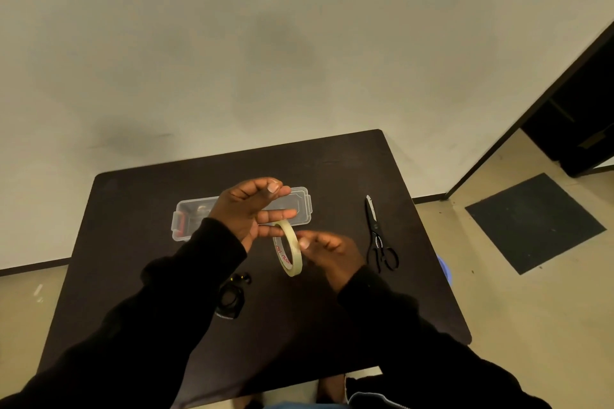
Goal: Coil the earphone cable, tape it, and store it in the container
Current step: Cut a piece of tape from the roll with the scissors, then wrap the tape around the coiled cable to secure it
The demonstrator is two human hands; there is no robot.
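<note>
both hands hold the thin tape ring [288,248] upright: left hand [247,216] fingers through its hole, right hand [327,251] pinching its pale rim. coiled black earphone cable [231,297] lies below-left; clear plastic container [186,221] just behind.

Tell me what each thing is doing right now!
Tape: upright, held between both hands.
Left hand: fingers through the roll.
Right hand: pinching the tape's rim.
Earphones: coiled on the table, untaped.
Container: lid on.
Scissors: closed, lying flat.
</note>
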